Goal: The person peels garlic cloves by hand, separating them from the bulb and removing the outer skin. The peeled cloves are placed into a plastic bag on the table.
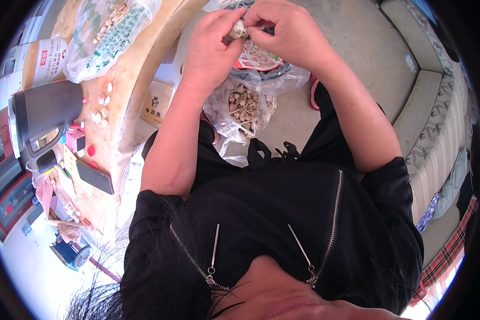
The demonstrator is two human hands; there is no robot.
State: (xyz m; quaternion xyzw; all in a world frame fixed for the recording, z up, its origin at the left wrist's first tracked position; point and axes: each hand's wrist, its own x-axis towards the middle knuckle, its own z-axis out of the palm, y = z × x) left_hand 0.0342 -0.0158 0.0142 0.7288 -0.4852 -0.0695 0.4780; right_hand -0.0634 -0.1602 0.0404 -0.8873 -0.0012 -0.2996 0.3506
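My left hand [212, 48] grips a pale garlic bulb [238, 30] between thumb and fingers. Thumb and forefinger of my right hand [286, 34] pinch at the bulb's right side, so both hands meet on it. Below them is a basin [240, 74] lined with clear plastic, partly hidden by my hands. Inside it, garlic pieces [256, 52] lie around a red and white printed sheet [260, 63]. Nearer to me, an open clear plastic bag [220, 106] on the floor holds many small garlic bulbs or cloves [244, 106].
At left, a wooden table [122, 90] carries a plastic bag of garlic [116, 44], loose cloves [104, 100], a protein powder tub [44, 62], a dark jug [50, 104] and a smartphone [95, 176]. A brown packet [158, 102] sits beside its edge. Along the right runs a sofa [436, 116].
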